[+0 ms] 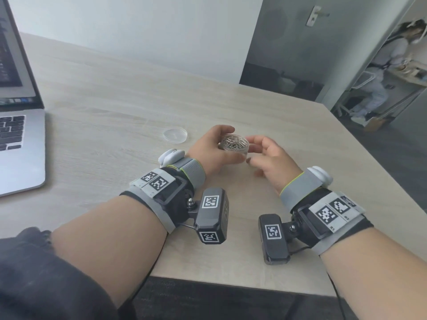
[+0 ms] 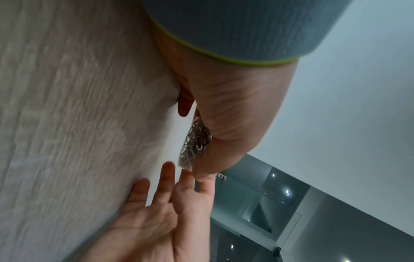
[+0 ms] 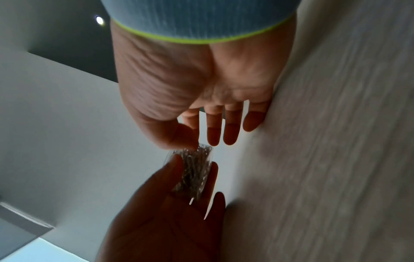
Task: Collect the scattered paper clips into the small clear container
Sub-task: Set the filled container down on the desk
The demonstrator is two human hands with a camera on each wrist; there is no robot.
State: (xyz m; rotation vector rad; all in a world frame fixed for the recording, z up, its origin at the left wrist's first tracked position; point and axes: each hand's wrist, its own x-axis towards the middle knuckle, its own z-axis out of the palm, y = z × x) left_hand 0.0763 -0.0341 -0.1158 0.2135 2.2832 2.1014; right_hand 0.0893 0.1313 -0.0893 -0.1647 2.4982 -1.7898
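My left hand (image 1: 217,146) grips a small clear container (image 1: 234,145) heaped with silver paper clips (image 1: 233,141) and holds it just above the table, thumb on the near side and fingers round the far side. My right hand (image 1: 253,150) is at the container's right side, fingers straight and relaxed and holding nothing. In the right wrist view its thumb tip (image 3: 190,141) is at the container's (image 3: 195,170) rim; whether it touches I cannot tell. The left wrist view shows the container (image 2: 197,141) under my thumb. I see no loose clips on the table.
A round clear lid (image 1: 175,134) lies flat on the light wooden table (image 1: 115,93), left of the hands. An open laptop (image 1: 20,135) stands at the far left. The table's right edge (image 1: 369,158) drops to a dark floor. A person is beyond the doorway, far right.
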